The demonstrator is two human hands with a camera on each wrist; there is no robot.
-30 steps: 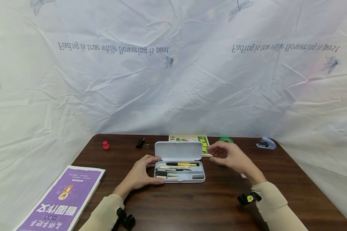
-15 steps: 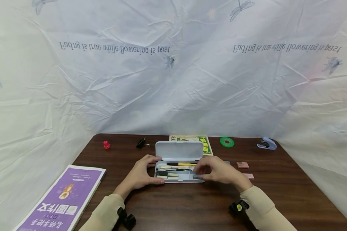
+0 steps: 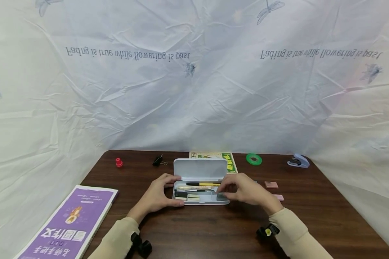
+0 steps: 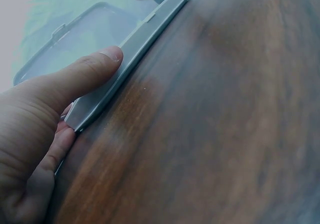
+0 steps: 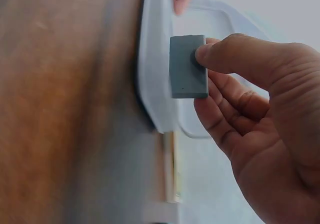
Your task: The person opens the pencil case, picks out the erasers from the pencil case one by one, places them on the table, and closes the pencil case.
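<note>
While the left hand gripped the left end of an open pale pencil case on the dark table, thumb in front, the right hand pinched a gray block between thumb and fingers at the case's right end.

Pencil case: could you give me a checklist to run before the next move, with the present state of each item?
1. Lid open: ok, raised behind the case.
2. Case steadied: ok, the left hand grips its left end.
3. Grey block secure: ok, pinched in the right hand.
4. Block free of the case's walls and floor: cannot tell; it is at the right end, contact unclear.
5. Lid free to close: not ok, the right hand's fingers are over the case.
</note>
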